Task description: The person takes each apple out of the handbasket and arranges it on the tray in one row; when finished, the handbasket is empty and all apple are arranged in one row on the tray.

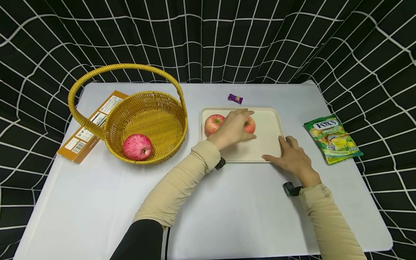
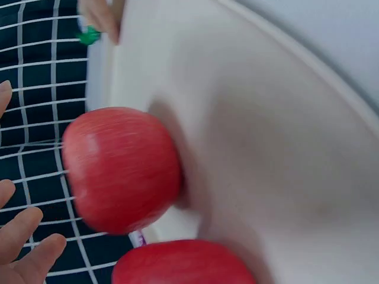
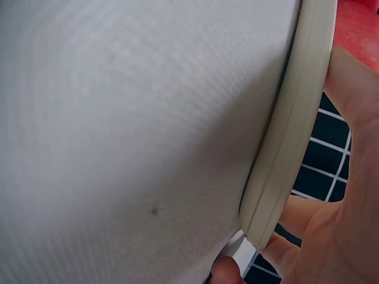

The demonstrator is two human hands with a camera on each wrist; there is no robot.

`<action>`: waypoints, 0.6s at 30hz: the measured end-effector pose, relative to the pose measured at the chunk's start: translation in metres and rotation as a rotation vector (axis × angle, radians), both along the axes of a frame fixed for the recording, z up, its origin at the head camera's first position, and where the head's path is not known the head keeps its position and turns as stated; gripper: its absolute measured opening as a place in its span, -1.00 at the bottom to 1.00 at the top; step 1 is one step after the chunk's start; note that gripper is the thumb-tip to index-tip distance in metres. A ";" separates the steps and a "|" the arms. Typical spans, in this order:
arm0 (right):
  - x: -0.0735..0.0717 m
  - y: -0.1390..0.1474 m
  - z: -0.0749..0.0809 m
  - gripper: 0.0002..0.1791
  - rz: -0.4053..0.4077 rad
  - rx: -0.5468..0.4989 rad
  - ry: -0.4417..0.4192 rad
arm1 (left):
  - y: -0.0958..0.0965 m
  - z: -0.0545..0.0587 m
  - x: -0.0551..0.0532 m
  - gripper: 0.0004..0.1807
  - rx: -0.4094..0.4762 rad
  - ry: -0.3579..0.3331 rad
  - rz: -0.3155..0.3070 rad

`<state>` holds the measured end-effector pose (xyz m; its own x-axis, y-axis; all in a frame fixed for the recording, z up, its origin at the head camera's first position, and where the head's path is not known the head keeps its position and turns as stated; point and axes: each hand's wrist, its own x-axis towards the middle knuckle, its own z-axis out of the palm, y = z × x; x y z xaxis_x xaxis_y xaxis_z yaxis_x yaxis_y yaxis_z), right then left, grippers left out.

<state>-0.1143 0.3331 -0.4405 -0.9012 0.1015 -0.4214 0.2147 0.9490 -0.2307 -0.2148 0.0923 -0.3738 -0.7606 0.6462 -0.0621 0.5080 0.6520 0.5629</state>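
Note:
Two red apples sit on a cream rectangular tray point(image 1: 268, 124), the left apple point(image 1: 213, 124) near its left end and the right apple point(image 1: 249, 125) farther in. My left hand point(image 1: 231, 129) reaches over the tray between them, thumb and fingers spread around the right apple and partly hiding it. In the left wrist view those fingertips point(image 2: 44, 254) stand apart from the nearer apple point(image 2: 121, 168). At the tray's front right corner, my right hand point(image 1: 294, 157) holds the edge, thumb at the front rim and fingers along the right side.
To the left, a yellow wicker basket point(image 1: 152, 92) with a tall handle holds a pinkish-red apple point(image 1: 137, 147). An orange box point(image 1: 79, 144) lies partly behind it. A purple-wrapped candy point(image 1: 235, 98) lies behind the tray; a green FOX'S bag point(image 1: 333, 139) lies right.

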 end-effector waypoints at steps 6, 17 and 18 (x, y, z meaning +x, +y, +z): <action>-0.005 -0.003 0.001 0.35 0.016 0.008 -0.010 | -0.028 0.015 0.008 -0.18 0.115 -0.078 0.016; -0.007 -0.004 -0.003 0.35 0.018 0.016 -0.042 | -0.091 0.045 0.031 -0.28 0.289 -0.156 0.011; -0.007 -0.004 -0.003 0.34 0.019 0.016 -0.041 | -0.099 0.047 0.032 -0.28 0.280 -0.166 0.017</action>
<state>-0.1214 0.3294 -0.4436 -0.8852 0.0917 -0.4562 0.2055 0.9566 -0.2064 -0.1827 -0.0068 -0.3269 -0.7655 0.6434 -0.0080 0.3847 0.4675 0.7959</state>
